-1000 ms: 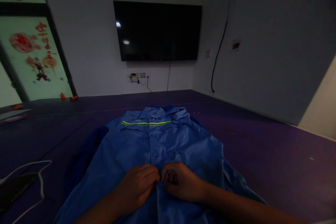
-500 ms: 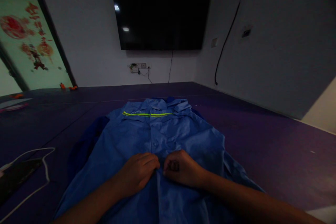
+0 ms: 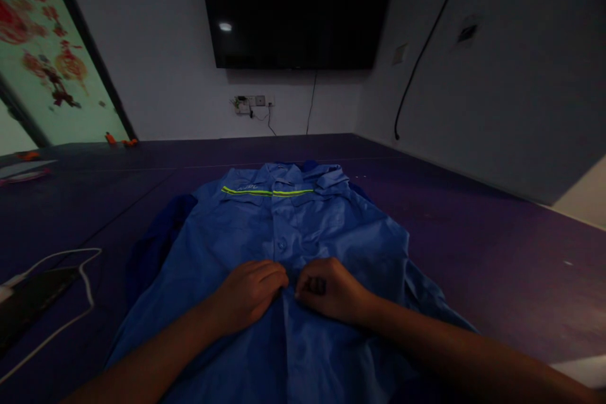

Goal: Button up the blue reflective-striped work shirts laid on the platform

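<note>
A blue long-sleeved work shirt (image 3: 237, 227) lies front up, its collar pointing away from me and a yellow-green stripe across the chest. On the placket, one button (image 3: 282, 245) shows just beyond my hands. My left hand (image 3: 253, 290) is closed, with its fingertips gripping the cloth at the placket edge. Close beside it, my right hand (image 3: 329, 290) is curled in a pinch on the same front opening. The fingertips hide the exact spot they hold, and I cannot make out a button there.
The shirt lies on a purple floor (image 3: 473, 246). To the left is a dark, flat device (image 3: 38, 303) with a white cable (image 3: 88, 284). Small orange objects (image 3: 129, 142) lie by the door at the far left. A large screen (image 3: 298, 6) hangs on the far wall.
The view has tilted slightly downward, so the wall, shirt and hands appear higher in the picture. Both hands remain at the same place on the placket, with their fingers almost unchanged.
</note>
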The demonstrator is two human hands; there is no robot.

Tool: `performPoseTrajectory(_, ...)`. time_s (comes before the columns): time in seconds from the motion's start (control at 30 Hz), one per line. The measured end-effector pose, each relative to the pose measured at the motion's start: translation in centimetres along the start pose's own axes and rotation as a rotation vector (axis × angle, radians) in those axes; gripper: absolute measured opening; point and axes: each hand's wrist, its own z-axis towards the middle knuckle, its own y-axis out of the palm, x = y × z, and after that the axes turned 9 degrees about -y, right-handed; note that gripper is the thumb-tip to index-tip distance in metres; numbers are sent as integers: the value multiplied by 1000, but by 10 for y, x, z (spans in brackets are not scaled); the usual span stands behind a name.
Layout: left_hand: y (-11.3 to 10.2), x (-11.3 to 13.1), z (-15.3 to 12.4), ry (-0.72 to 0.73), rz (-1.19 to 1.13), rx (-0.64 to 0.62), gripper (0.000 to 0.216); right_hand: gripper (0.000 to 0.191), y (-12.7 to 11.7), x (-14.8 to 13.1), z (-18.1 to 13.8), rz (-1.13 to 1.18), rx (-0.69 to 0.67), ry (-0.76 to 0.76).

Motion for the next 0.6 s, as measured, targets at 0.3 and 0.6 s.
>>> performPoseTrajectory(0.3, 1, 0, 0, -14, -8, -7, 20, 4, 0, 1, -2, -101, -7, -80)
performPoseTrajectory(0.6, 2, 2, 0, -33, 7, -13, 17, 9, 0, 2, -4, -176, -16, -89)
